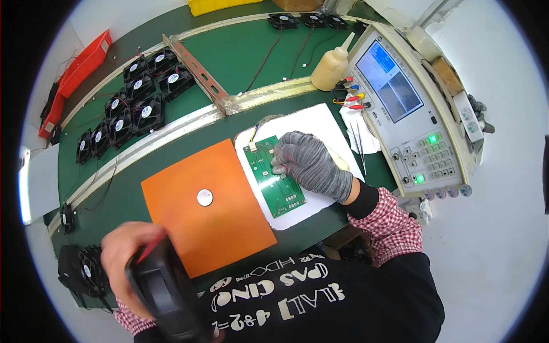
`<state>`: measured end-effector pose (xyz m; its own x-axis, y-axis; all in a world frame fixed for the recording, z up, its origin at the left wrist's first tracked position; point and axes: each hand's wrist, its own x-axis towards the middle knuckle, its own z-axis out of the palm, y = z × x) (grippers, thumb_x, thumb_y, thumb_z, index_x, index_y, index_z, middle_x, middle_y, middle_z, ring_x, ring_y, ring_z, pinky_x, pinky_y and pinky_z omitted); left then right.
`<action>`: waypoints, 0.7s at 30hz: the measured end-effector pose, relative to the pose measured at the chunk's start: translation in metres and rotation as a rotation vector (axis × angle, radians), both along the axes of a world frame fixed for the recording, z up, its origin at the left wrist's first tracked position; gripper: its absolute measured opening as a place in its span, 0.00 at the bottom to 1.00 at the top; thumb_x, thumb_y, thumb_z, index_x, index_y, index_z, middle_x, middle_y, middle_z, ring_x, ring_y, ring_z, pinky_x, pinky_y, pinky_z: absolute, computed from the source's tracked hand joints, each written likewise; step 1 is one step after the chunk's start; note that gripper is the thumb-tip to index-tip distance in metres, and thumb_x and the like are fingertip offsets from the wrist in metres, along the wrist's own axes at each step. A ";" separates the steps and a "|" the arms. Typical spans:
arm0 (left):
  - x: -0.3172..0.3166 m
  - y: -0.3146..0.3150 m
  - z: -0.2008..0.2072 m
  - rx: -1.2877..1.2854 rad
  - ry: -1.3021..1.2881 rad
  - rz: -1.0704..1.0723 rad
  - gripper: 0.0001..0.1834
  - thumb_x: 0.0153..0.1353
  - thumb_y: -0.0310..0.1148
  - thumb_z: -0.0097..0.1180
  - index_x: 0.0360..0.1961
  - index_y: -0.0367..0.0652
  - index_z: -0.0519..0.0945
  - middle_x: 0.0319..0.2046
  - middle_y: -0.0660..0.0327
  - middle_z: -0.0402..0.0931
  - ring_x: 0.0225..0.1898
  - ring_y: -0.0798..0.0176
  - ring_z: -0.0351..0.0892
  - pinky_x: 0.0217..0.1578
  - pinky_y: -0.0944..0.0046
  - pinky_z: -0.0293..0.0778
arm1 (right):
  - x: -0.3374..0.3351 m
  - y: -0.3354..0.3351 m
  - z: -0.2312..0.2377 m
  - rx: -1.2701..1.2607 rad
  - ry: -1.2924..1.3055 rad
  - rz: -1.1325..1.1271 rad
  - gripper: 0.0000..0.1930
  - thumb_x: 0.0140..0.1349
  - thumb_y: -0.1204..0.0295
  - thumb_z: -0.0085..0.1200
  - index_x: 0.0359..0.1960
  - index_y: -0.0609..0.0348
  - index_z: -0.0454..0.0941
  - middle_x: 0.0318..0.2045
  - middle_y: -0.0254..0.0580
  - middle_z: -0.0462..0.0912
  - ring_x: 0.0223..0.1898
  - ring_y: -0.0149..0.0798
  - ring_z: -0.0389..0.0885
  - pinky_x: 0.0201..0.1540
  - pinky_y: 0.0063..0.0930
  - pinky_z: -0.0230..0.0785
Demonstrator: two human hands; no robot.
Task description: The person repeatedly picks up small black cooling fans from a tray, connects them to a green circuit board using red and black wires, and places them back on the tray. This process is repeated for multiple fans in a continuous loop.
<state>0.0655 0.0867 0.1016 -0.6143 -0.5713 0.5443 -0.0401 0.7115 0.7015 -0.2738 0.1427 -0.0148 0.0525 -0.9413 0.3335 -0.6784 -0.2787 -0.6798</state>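
My bare left hand (127,266), smeared by motion, is closed round a black boxy thing (166,291) with a red part near its top. Its kind is too blurred to tell. Over a green circuit board (280,196), my right hand (309,163) wears a grey knitted glove, its fingers bent together against the upper part of the board. Whatever the fingertips may hold is hidden. A white connector with thin wires (253,145) sits at the board's far left corner. The board lies on a white sheet (314,123). Left of it, an orange mat (229,228) bears a small round silvery disc (205,197).
Several black fans (137,88) stand at the far left, others (311,21) at the back. A metal bar (197,74) crosses the green bench. At right are a test instrument (400,97), a squeeze bottle (330,68) and tweezers (360,143). A red bin (86,66) is far left.
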 end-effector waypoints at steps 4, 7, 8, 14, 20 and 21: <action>-0.041 -0.024 0.005 -0.746 -0.071 0.184 0.31 0.59 0.42 0.64 0.57 0.32 0.70 0.54 0.39 0.72 0.54 0.47 0.76 0.54 0.52 0.74 | 0.003 0.002 0.011 -0.068 0.222 -0.047 0.06 0.52 0.80 0.64 0.31 0.60 0.79 0.30 0.42 0.80 0.33 0.43 0.81 0.39 0.36 0.74; -0.110 -0.073 0.016 -0.778 -0.082 0.079 0.42 0.59 0.44 0.65 0.67 0.31 0.62 0.63 0.37 0.64 0.64 0.43 0.68 0.62 0.50 0.65 | 0.004 0.004 0.010 -0.069 0.060 -0.049 0.06 0.54 0.79 0.63 0.32 0.60 0.80 0.31 0.43 0.81 0.35 0.43 0.82 0.40 0.35 0.74; -0.132 -0.097 0.005 -0.816 -0.076 0.114 0.44 0.60 0.45 0.64 0.69 0.31 0.58 0.66 0.38 0.62 0.66 0.42 0.65 0.64 0.50 0.62 | 0.002 0.006 0.010 -0.067 -0.036 -0.051 0.06 0.54 0.79 0.64 0.32 0.60 0.80 0.31 0.43 0.82 0.36 0.43 0.83 0.40 0.35 0.75; -0.148 -0.261 -0.104 -0.701 -0.634 0.672 0.42 0.60 0.50 0.61 0.67 0.34 0.62 0.66 0.42 0.60 0.66 0.43 0.61 0.63 0.51 0.61 | 0.009 0.003 0.018 -0.162 -0.238 -0.094 0.09 0.55 0.73 0.67 0.34 0.58 0.79 0.34 0.40 0.81 0.33 0.37 0.81 0.37 0.29 0.74; -0.145 -0.163 -0.060 -0.511 -0.270 0.198 0.31 0.37 0.38 0.69 0.43 0.35 0.74 0.37 0.50 0.70 0.42 0.46 0.69 0.45 0.54 0.68 | 0.004 0.007 0.015 -0.400 -0.038 -0.218 0.16 0.55 0.76 0.65 0.46 0.57 0.80 0.48 0.44 0.80 0.34 0.34 0.81 0.39 0.26 0.76; -0.139 -0.130 -0.051 -0.471 -0.223 0.073 0.33 0.37 0.37 0.69 0.45 0.34 0.72 0.38 0.47 0.70 0.44 0.44 0.69 0.46 0.51 0.68 | 0.009 0.013 0.024 -0.327 -0.008 -0.211 0.23 0.55 0.78 0.64 0.54 0.57 0.76 0.54 0.50 0.77 0.43 0.38 0.83 0.44 0.28 0.78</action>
<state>-0.0740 -0.0437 0.0508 -0.7123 -0.3416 0.6131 -0.2127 0.9376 0.2752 -0.2646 0.1555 0.0090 -0.1347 -0.7748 0.6177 -0.7389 -0.3368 -0.5835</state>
